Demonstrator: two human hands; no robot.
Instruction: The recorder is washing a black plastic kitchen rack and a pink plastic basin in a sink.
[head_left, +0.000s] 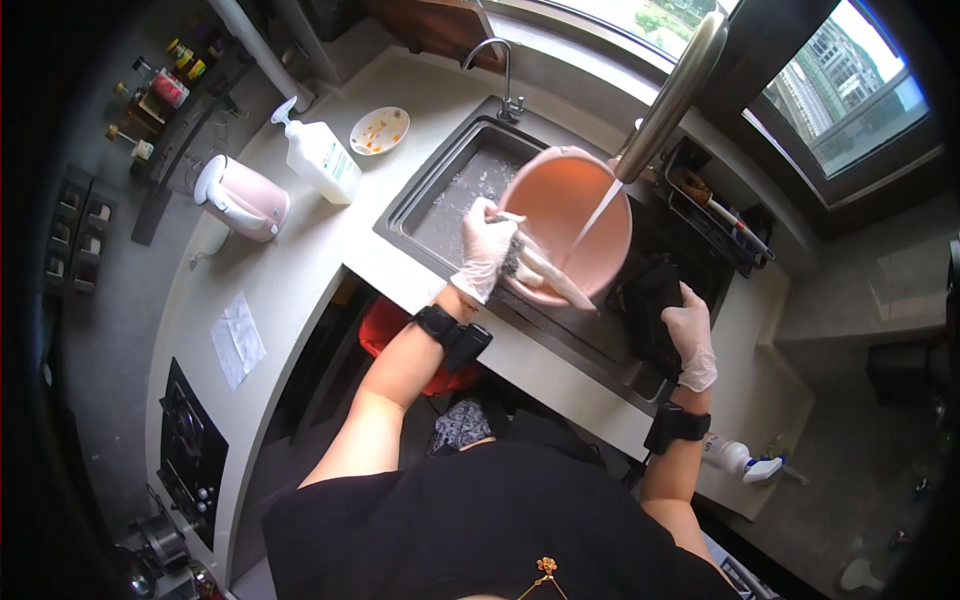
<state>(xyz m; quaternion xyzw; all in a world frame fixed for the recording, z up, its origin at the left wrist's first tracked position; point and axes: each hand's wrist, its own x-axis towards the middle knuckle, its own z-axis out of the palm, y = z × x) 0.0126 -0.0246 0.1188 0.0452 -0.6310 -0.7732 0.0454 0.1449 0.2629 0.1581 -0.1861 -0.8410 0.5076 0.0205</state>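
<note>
My left hand, in a clear glove, grips a dark grey mesh scrubber. A pale, elongated piece, perhaps a wet cloth, hangs from the same hand across the near rim of a pink bucket. The bucket stands tilted in the sink, and water from the thick metal faucet runs into it. My right hand, also gloved, has its fingers closed on the right edge of a black object, perhaps a tray or pan. That object stands over the sink's right part, its lower side unclear in the dark.
Left of the sink stand a white pump bottle, a stained plate and a pink kettle. A slim tap rises behind. A black rack holds brushes at the right; a spray bottle lies near my right forearm.
</note>
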